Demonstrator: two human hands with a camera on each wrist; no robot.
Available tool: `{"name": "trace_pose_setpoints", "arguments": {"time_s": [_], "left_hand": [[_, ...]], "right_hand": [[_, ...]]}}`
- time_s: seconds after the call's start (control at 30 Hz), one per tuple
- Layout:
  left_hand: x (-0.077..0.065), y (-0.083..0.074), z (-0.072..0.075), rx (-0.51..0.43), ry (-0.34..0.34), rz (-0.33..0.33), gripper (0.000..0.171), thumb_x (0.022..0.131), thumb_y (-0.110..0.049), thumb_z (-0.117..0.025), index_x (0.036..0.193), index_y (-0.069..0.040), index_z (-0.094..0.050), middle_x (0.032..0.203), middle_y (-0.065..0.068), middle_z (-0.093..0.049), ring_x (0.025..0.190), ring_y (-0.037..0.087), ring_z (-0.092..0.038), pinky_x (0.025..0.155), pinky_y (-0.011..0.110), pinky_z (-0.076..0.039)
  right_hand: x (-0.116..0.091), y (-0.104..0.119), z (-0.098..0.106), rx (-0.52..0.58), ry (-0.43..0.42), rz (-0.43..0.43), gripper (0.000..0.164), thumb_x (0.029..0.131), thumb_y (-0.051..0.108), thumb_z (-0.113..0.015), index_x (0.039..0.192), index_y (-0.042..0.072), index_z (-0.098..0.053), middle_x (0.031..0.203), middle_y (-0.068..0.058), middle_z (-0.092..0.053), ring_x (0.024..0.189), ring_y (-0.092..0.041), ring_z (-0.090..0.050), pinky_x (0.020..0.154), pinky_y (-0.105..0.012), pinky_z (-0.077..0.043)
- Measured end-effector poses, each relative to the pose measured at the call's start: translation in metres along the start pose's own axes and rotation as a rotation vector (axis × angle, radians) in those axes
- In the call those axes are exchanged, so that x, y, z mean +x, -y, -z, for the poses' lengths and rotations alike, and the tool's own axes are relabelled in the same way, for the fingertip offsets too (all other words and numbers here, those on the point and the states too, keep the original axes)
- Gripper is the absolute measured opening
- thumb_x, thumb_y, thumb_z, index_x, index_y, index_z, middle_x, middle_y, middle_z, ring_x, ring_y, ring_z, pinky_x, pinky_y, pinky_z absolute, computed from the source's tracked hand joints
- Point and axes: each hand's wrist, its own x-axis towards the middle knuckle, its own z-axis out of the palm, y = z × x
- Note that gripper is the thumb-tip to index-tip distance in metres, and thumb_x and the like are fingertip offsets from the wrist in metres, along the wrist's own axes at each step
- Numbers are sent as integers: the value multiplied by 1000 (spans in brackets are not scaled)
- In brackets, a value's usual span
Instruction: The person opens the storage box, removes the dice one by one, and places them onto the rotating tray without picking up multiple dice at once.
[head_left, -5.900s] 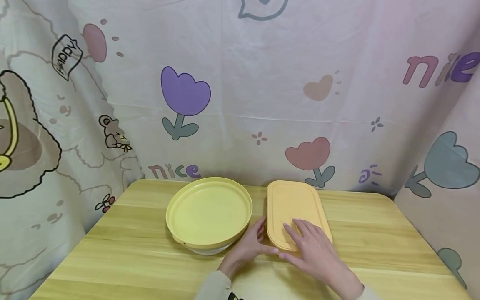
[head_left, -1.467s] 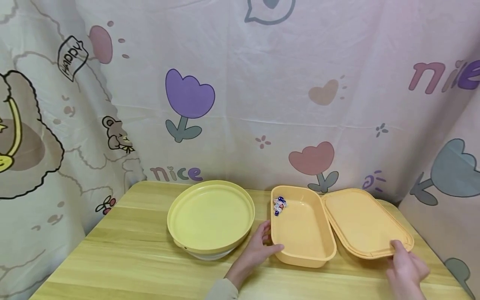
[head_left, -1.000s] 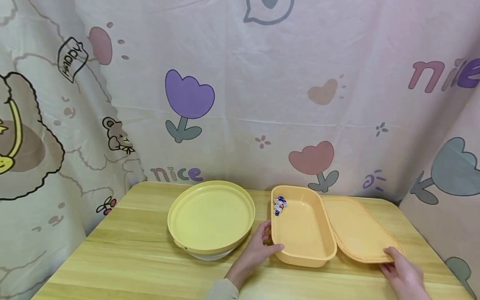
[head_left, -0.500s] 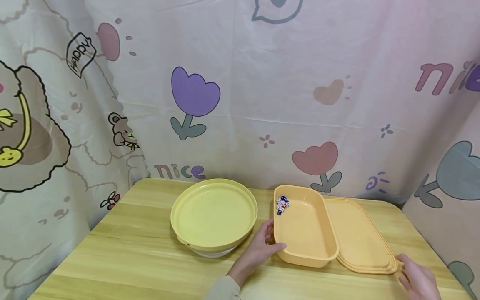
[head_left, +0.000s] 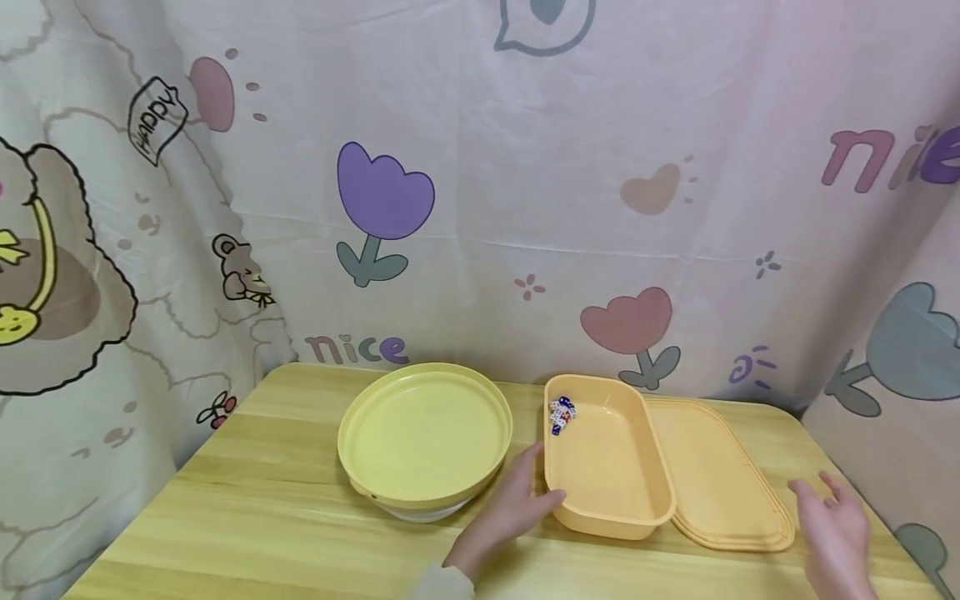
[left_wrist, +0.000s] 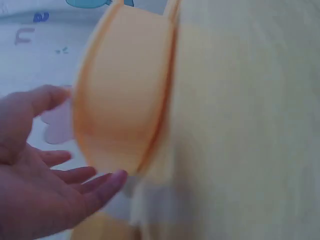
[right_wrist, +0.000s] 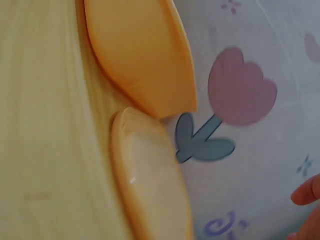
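A light-orange rectangular box stands uncovered on the table, with a small heap of red, white and blue dice at its back left. My left hand is at the box's front left corner, thumb tip at the rim. The left wrist view shows that hand's fingers spread and relaxed beside the box wall. To the right of the box the matching lid lies flat on the table. My right hand is just off the lid's front right corner, fingers loose and holding nothing.
A round yellow tub with a shallow-rimmed top stands left of the box. The wooden table ends at a printed cloth backdrop behind it.
The lid has come off the box and been laid down to its right, uncovering the dice. My right hand has let go of the lid. The left hand stays by the box corner.
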Motion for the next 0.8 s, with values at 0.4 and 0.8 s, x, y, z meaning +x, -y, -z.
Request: {"name": "trace_pose_setpoints", "arguments": {"time_s": [0.4, 0.8], "left_hand": [[-16, 8, 78, 299, 34, -373, 52, 85, -22, -74, 132, -8, -56, 132, 7, -56, 121, 28, -50, 101, 45, -41], [-25, 47, 128, 352, 160, -267, 47, 84, -27, -74, 123, -3, -63, 119, 6, -65, 112, 28, -58, 95, 43, -46]], "right_hand": [[-39, 33, -49, -182, 145, 300, 48, 100, 18, -45, 142, -4, -39, 147, -28, -30, 134, -42, -28, 103, -56, -31], [-53, 47, -80, -243, 287, 443, 50, 100, 19, -49, 144, -2, -38, 141, -32, -40, 125, -46, -43, 99, -49, -39]]}}
